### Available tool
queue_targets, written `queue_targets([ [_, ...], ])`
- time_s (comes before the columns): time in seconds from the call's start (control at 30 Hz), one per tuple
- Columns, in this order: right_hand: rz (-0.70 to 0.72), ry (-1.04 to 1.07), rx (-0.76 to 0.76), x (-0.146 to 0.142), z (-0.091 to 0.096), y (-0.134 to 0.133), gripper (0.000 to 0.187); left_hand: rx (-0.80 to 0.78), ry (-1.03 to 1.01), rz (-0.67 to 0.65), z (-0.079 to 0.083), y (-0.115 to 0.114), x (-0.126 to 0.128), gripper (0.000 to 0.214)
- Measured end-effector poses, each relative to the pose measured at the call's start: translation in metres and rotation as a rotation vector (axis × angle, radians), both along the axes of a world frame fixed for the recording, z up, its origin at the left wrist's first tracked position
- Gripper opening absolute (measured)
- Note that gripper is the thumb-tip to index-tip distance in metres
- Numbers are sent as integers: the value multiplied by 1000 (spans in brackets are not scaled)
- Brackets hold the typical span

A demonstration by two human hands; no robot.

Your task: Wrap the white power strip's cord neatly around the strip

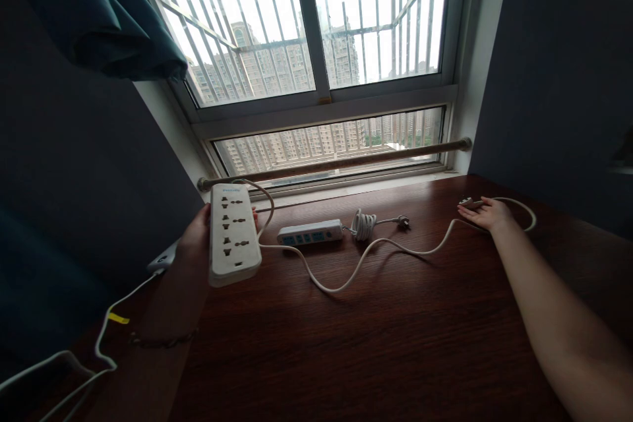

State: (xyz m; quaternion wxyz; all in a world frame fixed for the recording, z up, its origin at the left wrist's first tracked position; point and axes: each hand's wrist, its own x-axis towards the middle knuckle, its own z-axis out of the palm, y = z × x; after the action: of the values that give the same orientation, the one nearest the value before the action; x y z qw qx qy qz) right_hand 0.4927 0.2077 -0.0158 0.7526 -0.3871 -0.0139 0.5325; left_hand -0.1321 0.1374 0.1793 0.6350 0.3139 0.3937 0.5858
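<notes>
My left hand (198,227) is closed around a white power strip (235,231), held up and tilted so its sockets face me; most of its fingers are hidden behind it. A white cord (336,290) leaves the strip's far end, loops round and runs in waves across the wooden table to the right. My right hand (487,213) holds the plug (465,202) at the other end of that cord between thumb and fingers, palm turned up. Between the hands lies a second, slimmer power strip (310,233) with blue sockets, its cord coiled (363,225) and its dark plug (403,222) resting on the table.
At the left, a white socket block (163,260) with white cables (103,336) and a yellow tag (119,318) lies near my left forearm. Behind the table (346,362) are a metal rail (341,163) and a barred window. A teal curtain (113,26) hangs at upper left.
</notes>
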Motion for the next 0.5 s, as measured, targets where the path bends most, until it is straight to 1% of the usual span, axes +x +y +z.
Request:
queue_targets([
  [0.2, -31, -41, -6, -1, 0, 2, 12, 19, 10, -8, -2, 1, -1, 39],
  [0.37, -29, -50, -26, -1, 2, 4, 6, 4, -6, -4, 0, -1, 1, 38],
  [0.5, -28, -45, -45, -1, 3, 7, 4, -10, -10, 1, 1, -1, 1, 37],
])
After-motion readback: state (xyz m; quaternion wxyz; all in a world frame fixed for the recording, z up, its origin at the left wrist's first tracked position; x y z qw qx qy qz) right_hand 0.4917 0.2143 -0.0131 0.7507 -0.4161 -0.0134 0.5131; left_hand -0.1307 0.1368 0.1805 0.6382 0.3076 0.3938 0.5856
